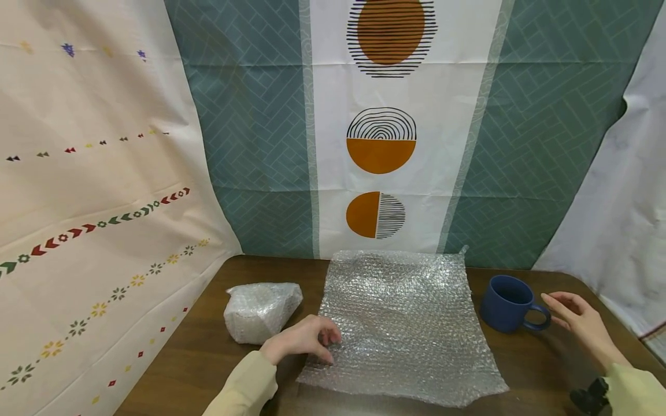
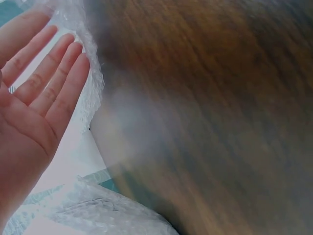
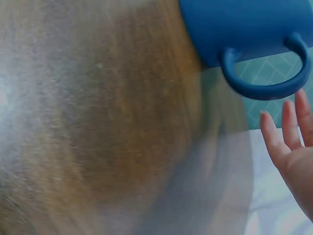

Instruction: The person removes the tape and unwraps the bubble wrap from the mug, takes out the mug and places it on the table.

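A blue mug [image 1: 503, 306] stands upright on the right of the table, its handle [image 3: 264, 91] pointing toward my right hand [image 1: 583, 323]. That hand is beside the handle with fingers extended and holds nothing; whether a fingertip touches the handle I cannot tell. In the middle lies a flat sheet of bubble wrap [image 1: 400, 329]. My left hand [image 1: 304, 338] hovers at the sheet's left edge, fingers loosely bent in the head view, palm bare in the left wrist view. Left of it sits a bundle wrapped in bubble wrap [image 1: 257, 312]; its contents are hidden.
The dark wooden table [image 1: 177, 358] has rounded corners. A green and white curtain [image 1: 380, 179] with orange circles hangs right behind it. Patterned cream cloth [image 1: 104, 231] borders the left side, white cloth [image 1: 614, 190] the right. A black band [image 1: 590, 397] is at the right wrist.
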{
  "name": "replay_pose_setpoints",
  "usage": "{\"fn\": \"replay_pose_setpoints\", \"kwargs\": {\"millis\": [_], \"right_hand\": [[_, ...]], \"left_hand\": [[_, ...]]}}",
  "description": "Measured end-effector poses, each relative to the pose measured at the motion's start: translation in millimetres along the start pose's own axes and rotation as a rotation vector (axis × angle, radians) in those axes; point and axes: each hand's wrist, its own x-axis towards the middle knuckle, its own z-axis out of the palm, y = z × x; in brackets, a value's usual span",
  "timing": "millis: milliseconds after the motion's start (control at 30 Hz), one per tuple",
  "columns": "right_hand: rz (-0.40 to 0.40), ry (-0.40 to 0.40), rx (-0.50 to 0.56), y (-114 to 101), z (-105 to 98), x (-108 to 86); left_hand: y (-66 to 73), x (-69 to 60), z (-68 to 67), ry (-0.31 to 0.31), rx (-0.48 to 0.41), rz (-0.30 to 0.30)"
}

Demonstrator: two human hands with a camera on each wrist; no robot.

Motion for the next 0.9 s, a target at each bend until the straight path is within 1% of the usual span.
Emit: {"fn": "replay_pose_setpoints", "kwargs": {"millis": [100,200,300,367,500,567,667,767,833,900], "right_hand": [[-0.056,0.064,0.007,-8,1,1.5],[-0.099,0.122,-0.079,-19,4,2.5],[-0.135,0.142,-0.166,-35,9,3.7],[-0.170,0.132,-0.187,-46,15,5.1],[-0.239,0.099,-0.181,-68,30,10.7],[-0.253,0.089,-0.170,-77,38,14.0],[-0.274,0.071,-0.137,-86,49,19.3],[-0.298,0.035,-0.113,-92,59,23.7],[-0.314,0.010,-0.112,-95,66,25.8],[-0.309,-0.006,-0.102,-100,75,28.3]], "left_hand": [[1.1,0.5,-1.3,0.017,-0.006,-0.004],[2.3,1.6,-3.2,0.034,-0.014,-0.010],[4.1,2.5,-5.5,0.044,-0.025,-0.018],[5.7,2.8,-7.6,0.051,-0.029,-0.022],[8.2,3.9,-12.3,0.065,-0.033,-0.019],[9.3,4.9,-14.3,0.075,-0.033,-0.012],[11.4,6.0,-17.2,0.084,-0.034,0.005],[13.8,6.6,-20.0,0.097,-0.030,0.013],[16.2,6.4,-22.2,0.108,-0.023,0.010],[18.7,5.5,-24.7,0.122,-0.014,0.008]]}}
